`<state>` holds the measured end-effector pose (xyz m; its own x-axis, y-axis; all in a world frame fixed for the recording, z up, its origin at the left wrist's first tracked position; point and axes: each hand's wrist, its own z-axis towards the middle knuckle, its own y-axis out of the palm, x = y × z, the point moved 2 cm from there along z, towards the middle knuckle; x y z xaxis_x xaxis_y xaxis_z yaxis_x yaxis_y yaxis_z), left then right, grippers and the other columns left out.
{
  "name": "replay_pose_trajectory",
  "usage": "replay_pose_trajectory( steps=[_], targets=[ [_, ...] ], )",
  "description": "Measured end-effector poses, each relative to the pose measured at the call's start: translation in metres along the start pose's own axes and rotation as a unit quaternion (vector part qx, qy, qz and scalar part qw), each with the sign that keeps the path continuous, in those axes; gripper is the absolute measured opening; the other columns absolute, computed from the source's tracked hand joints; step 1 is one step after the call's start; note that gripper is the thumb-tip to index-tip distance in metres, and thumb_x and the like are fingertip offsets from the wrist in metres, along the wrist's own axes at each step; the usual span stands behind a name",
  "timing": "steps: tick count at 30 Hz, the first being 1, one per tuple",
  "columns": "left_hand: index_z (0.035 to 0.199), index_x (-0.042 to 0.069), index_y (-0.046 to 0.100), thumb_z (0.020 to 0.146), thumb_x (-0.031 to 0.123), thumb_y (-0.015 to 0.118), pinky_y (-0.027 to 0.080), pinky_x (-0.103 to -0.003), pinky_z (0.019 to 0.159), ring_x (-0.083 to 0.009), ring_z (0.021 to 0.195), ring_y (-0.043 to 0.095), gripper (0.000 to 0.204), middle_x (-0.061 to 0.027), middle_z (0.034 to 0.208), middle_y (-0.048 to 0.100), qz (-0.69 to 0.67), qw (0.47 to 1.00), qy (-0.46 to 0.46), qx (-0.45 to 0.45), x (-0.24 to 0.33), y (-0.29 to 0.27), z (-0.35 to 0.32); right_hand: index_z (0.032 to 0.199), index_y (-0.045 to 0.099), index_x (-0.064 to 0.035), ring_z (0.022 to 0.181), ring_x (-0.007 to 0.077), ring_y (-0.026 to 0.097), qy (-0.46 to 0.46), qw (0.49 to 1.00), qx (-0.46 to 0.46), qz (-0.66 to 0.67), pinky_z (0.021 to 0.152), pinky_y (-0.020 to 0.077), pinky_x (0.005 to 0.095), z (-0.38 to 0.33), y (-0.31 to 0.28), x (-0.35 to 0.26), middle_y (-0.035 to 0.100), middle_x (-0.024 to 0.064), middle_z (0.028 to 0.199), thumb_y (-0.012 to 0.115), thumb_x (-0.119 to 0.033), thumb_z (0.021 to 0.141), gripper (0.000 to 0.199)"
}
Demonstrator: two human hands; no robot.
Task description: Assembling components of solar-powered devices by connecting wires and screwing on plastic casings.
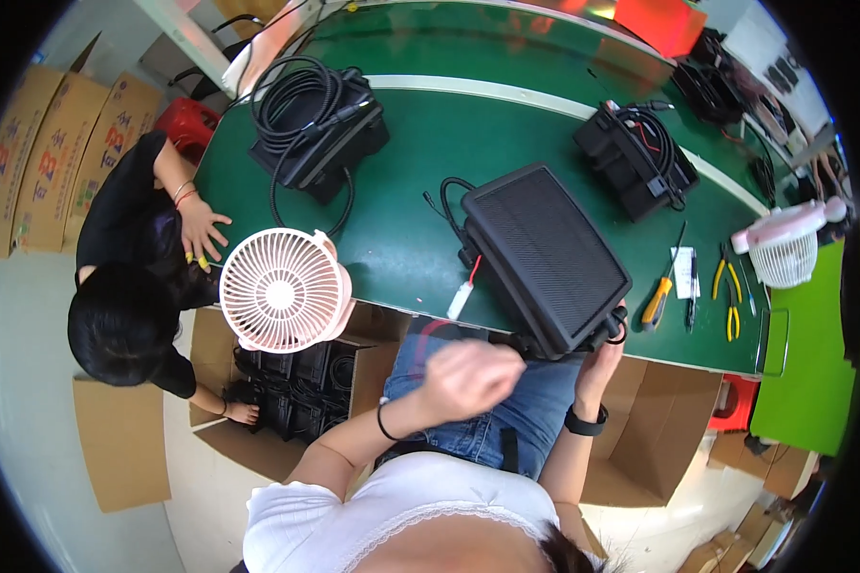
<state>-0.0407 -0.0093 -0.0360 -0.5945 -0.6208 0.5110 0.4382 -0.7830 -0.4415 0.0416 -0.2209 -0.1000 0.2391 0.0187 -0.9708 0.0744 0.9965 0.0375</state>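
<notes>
A black ribbed plastic box [545, 253] lies tilted at the table's near edge, jutting slightly over it. From its left side come a short black cable and a red wire with a white connector [461, 300]. My right hand [603, 355] grips the box at its near right corner, by a black latch or loop. Just left of the box's near end is my left hand [473, 378], raised over my lap. Motion smears its fingers, so I cannot make out whether it holds anything.
Two more black boxes with coiled cables, one left [320, 134] and one right [635, 158], stand on the green table [430, 129]. A pink fan [282, 291] sits left; a screwdriver [657, 301] and yellow pliers [733, 320] lie right. A co-worker's hand [242, 413] reaches into a carton.
</notes>
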Motion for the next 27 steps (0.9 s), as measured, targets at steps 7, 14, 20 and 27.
replay_pose_trajectory(
  steps=[7,14,20,27],
  targets=[
    [0.149,-0.001,0.033,0.091,0.010,0.067,0.040,-0.044,0.109,-0.0338,0.133,0.048,0.068,-0.0219,0.147,0.045,-0.129,0.971,-0.197,0.046,-0.096,-0.013,0.059,0.145,0.030,-0.0044,0.132,0.0253,0.041,-0.079,0.989,0.100,0.081,0.111,0.0348,0.0404,-0.029,0.027,0.005,0.036,0.0155,0.147,0.066,-0.053,0.089,0.082],
    [0.141,0.000,0.047,0.098,0.016,0.061,0.044,-0.034,0.100,-0.0228,0.116,0.056,0.049,-0.0161,0.132,0.056,-0.239,0.933,-0.266,0.045,-0.113,0.015,0.047,0.138,0.038,-0.0014,0.133,0.0320,0.039,-0.152,0.985,0.056,-0.057,0.110,0.0355,0.0448,-0.064,0.046,0.006,0.032,0.0186,0.145,0.074,-0.054,0.083,0.085],
    [0.112,0.001,0.055,0.080,0.017,0.081,0.046,-0.034,0.076,-0.0222,0.085,0.055,0.044,-0.0112,0.097,0.056,-0.019,0.977,-0.183,0.106,-0.051,-0.009,0.021,0.153,0.025,0.0059,0.146,0.0296,0.029,-0.063,0.993,0.092,-0.032,0.120,0.0204,0.0400,-0.027,0.034,-0.007,0.028,0.0193,0.159,0.052,-0.049,0.096,0.084],
    [0.076,0.007,0.060,0.072,0.005,0.082,0.045,-0.035,0.070,-0.0254,0.075,0.057,0.023,-0.0080,0.085,0.063,0.084,0.988,-0.121,0.037,-0.026,-0.032,0.030,0.147,0.037,0.0045,0.141,0.0258,0.039,-0.018,0.998,0.059,0.022,0.118,0.0241,0.0371,0.011,0.025,-0.019,0.043,0.0152,0.150,0.048,-0.036,0.099,0.064]
  ],
)
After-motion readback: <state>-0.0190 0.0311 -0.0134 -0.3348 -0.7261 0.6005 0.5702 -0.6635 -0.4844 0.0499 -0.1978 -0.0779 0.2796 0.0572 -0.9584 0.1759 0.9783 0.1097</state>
